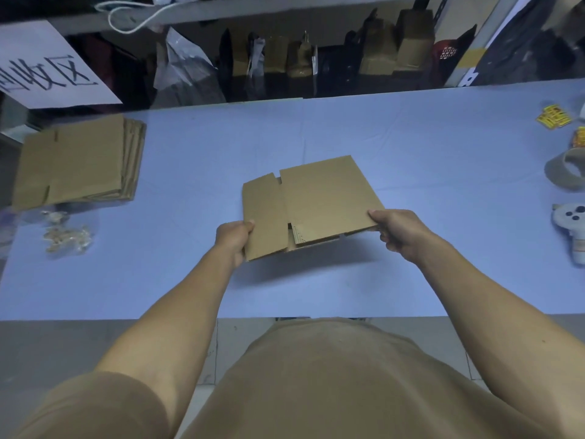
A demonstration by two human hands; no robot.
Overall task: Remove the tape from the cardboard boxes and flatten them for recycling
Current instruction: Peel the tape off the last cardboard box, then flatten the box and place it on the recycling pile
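Though lifted off table [411, 137], flattened box [316, 201] between both hands' fingers [375, 214].

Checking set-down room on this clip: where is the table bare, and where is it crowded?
Bare blue table lies between the flattened box both hands hold and the stack of flat boxes, along the far edge, and along the near edge. Crowded: tape scraps at left, and the tape roll and clutter at right.

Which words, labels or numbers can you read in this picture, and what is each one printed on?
White paper sign, far left, seen upside down: large black handwritten characters, the last two apparently "收区"; the rest is cut off.
Yellow printed stickers, on the blue table's right edge: too small to read.
Flattened brown cardboard box held in both hands: faint marks at an inner edge, unreadable.
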